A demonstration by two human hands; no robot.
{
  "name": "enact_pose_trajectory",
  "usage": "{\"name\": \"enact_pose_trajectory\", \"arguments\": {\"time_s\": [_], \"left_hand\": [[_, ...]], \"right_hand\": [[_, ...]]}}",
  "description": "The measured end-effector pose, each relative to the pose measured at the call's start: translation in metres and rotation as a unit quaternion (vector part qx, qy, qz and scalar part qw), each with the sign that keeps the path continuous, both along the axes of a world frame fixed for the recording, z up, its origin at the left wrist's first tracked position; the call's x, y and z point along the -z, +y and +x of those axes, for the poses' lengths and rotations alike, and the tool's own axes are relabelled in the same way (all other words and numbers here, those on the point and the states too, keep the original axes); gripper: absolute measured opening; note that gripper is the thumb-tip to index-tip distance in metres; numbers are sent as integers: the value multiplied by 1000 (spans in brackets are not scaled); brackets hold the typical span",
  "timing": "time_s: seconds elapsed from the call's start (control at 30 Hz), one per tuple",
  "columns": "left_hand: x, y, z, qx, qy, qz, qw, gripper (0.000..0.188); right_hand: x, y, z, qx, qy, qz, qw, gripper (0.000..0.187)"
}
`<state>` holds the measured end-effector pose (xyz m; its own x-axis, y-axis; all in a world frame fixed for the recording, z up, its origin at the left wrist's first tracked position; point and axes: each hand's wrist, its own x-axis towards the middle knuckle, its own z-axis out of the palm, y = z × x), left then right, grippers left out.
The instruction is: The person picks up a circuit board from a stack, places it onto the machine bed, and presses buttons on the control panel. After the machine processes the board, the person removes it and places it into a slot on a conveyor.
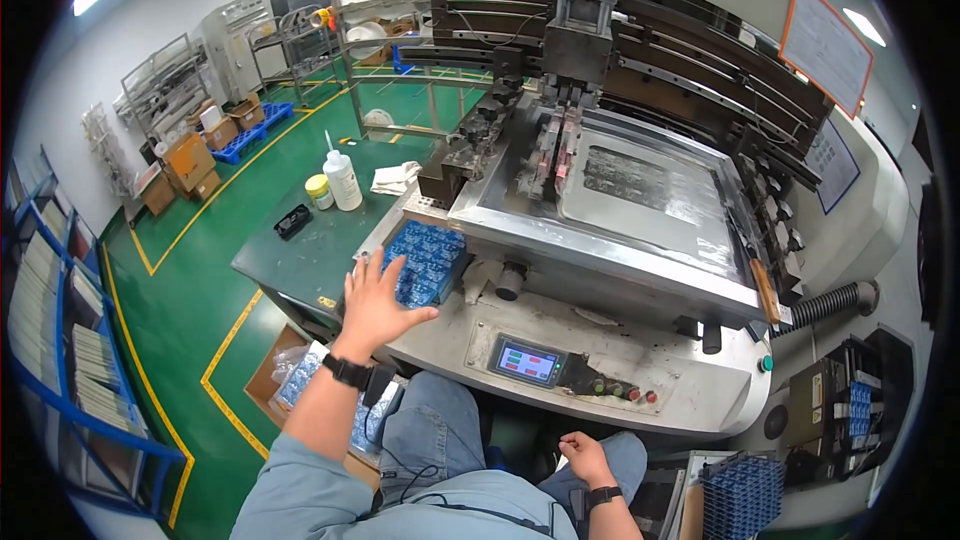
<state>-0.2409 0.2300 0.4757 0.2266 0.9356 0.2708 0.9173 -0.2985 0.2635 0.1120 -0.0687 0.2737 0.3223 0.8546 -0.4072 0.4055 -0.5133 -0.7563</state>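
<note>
My left hand (pixel 375 305) reaches out with its fingers spread and holds nothing. It is at the near-left edge of a stack of blue patterned panels (pixel 432 252), which lies on the machine's pale ledge; whether the fingertips touch the stack I cannot tell. Low over my lap, my right hand (pixel 586 462) has its fingers curled together, with a small pale sliver beside them that is too small to name. In front of me is a screen-printing machine, its metal-framed screen (pixel 640 190) smeared grey around a dark patterned area.
A wooden-handled spatula (pixel 765 290) rests along the frame's right side. On the green table are a white squeeze bottle (pixel 343 182), a yellow-lidded jar (pixel 319 192), a black object (pixel 292 222) and a cloth (pixel 397 178). A control screen (pixel 527 361), a carton (pixel 265 380) and blue racks (pixel 742 495) sit nearer.
</note>
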Motion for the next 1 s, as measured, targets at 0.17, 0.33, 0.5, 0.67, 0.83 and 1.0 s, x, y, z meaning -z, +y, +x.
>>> {"name": "enact_pose_trajectory", "arguments": {"time_s": [0.17, 0.33, 0.5, 0.67, 0.83, 1.0], "left_hand": [[71, -20, -34, -72, -269, 109, 954, 65], [108, -18, -5, -25, -674, -418, 609, 53], [142, -3, 31, -7, -708, -345, 617, 42], [163, 11, 22, -33, -734, -176, 656, 35], [161, 69, 21, -50, -832, -78, 547, 30], [164, 118, 46, -39, -854, -87, 512, 30]], "right_hand": [[14, 2, 9, 18, 54, 9, 998, 18], [49, 4, 24, 19, 75, -16, 997, 17], [53, 4, 26, 47, 104, -18, 993, 19], [-4, 10, 17, -9, 31, 64, 997, 25], [-101, 42, 21, -152, -181, 255, 938, 21], [-165, 108, 64, -136, -413, 427, 793, 15]]}}
